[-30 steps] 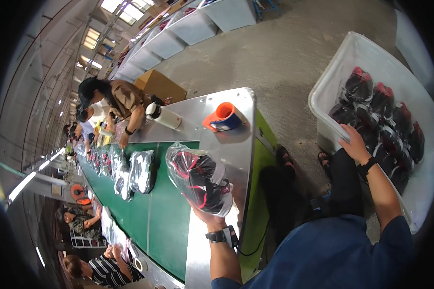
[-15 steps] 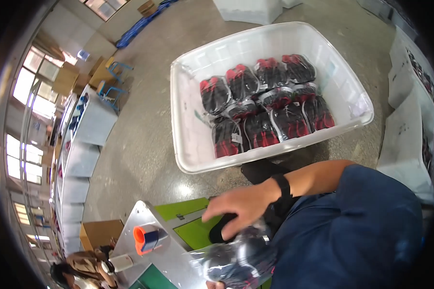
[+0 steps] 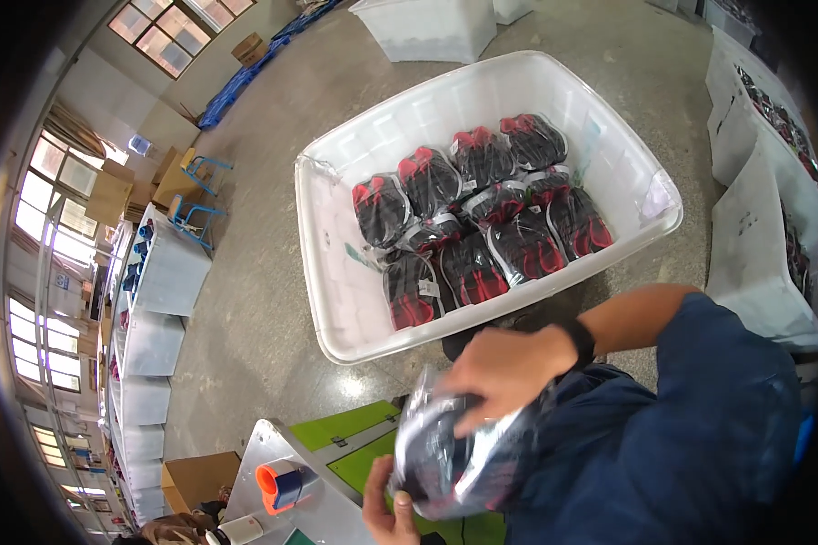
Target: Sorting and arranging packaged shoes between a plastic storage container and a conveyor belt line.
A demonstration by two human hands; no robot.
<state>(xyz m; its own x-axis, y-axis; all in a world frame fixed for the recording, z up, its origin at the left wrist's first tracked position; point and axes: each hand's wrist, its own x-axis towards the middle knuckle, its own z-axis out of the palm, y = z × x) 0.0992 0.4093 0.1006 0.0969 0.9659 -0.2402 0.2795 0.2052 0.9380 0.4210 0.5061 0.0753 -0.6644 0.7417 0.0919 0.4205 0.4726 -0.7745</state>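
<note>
A clear plastic bag of black and red shoes (image 3: 468, 454) is held close to my body above the metal table. My left hand (image 3: 391, 504) grips the bag's lower left side, thumb in front. From above, my right hand (image 3: 504, 368) bends over the top of the same bag, its fingers on the plastic and slightly blurred. Beyond my hands stands a large white bin (image 3: 336, 295). Inside lie several similar bagged black and red shoes (image 3: 482, 263), packed in rows.
On the metal table (image 3: 323, 509) at lower left stands an orange and blue tape dispenser (image 3: 277, 486). Green panels (image 3: 359, 431) sit beside it. More white bins (image 3: 759, 254) line the right, with another (image 3: 427, 32) at the back. White bins (image 3: 159, 345) also run along the left.
The bagged shoes have been raised and turned more upright. My right hand has come down from the air onto the bag, and more of my left hand shows.
</note>
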